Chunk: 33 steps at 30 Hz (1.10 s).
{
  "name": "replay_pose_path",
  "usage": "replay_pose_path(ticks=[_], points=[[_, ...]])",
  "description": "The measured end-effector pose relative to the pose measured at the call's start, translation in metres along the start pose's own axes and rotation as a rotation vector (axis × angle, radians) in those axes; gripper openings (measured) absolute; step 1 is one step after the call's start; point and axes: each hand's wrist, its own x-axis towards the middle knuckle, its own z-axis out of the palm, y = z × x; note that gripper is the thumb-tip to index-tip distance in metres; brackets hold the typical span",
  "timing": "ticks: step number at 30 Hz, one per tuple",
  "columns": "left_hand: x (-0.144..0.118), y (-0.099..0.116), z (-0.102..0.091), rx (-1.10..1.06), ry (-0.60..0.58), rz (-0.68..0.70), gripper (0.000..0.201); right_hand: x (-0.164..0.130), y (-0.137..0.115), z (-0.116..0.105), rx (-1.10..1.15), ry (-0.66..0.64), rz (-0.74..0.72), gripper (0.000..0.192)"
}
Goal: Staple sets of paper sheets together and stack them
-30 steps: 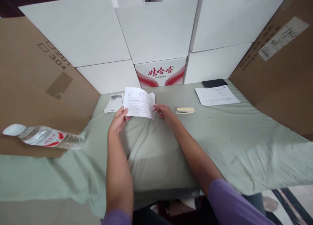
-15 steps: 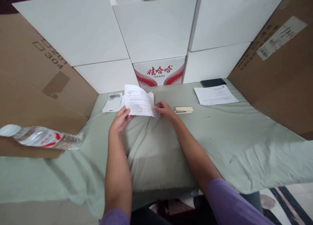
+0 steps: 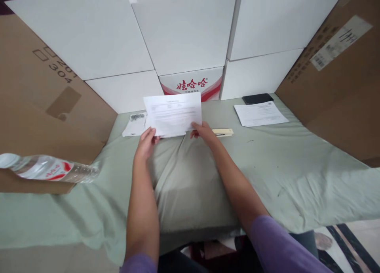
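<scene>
Held up between both hands is a printed sheet of paper [image 3: 175, 113], spread nearly flat and facing me; whether it is one sheet or more I cannot tell. My left hand [image 3: 146, 143] pinches its lower left corner. At the lower right corner, my right hand [image 3: 204, 132] grips it between thumb and fingers. Below and behind the sheet, the edge of other paper [image 3: 175, 135] shows on the cloth, mostly hidden. A cream stapler [image 3: 225, 132] lies just right of my right hand, partly covered by it.
A white card with dark marks [image 3: 135, 123] lies left of the sheet. To the right are a stack of printed papers [image 3: 261, 114] and a black phone [image 3: 257, 99]. White boxes [image 3: 190, 35] and brown cartons [image 3: 341, 90] wall the cloth-covered surface. A water bottle [image 3: 44, 168] is at far left.
The sheet has risen and been straightened from a curled position to nearly flat. My right hand has shifted slightly right with its corner, now overlapping the stapler's end.
</scene>
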Motion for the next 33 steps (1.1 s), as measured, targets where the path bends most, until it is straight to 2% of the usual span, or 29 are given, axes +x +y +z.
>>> replay_pose_path(ticks=[2,3,4,6,8,10,18,22,26,30,33], points=[[0.001,-0.005,0.002,0.389,0.083,0.111,0.037,0.004,-0.002,-0.002,-0.018,0.249,-0.065,0.027],[0.001,-0.007,0.003,0.583,0.077,0.158,0.038,0.006,-0.003,-0.004,-0.003,0.323,-0.089,0.027],[0.0,-0.01,0.004,0.741,0.04,0.191,0.042,0.008,-0.003,-0.006,0.02,0.366,-0.102,0.027],[-0.001,-0.016,0.006,0.91,-0.068,0.212,0.048,0.009,-0.003,-0.009,0.059,0.399,-0.102,0.027],[-0.002,-0.022,0.005,0.936,-0.129,0.215,0.042,0.01,-0.002,-0.011,0.087,0.402,-0.095,0.026],[-0.001,-0.028,0.004,0.916,-0.139,0.229,0.034,0.01,0.0,-0.01,0.105,0.39,-0.094,0.024],[0.001,-0.032,-0.002,0.829,-0.077,0.297,0.026,0.007,-0.003,-0.006,0.107,0.386,-0.071,0.027],[0.001,-0.027,0.001,0.84,-0.016,0.348,0.028,0.006,-0.005,-0.006,0.096,0.319,-0.058,0.027],[-0.001,-0.019,0.004,0.851,0.022,0.417,0.027,0.005,-0.004,-0.006,0.042,0.166,0.093,0.021],[-0.006,-0.009,0.007,0.846,0.019,0.468,0.021,0.001,0.001,-0.003,-0.061,-0.012,0.291,0.031],[-0.008,-0.005,0.011,0.879,0.0,0.486,0.02,0.0,0.006,0.0,-0.1,-0.074,0.387,0.035]])
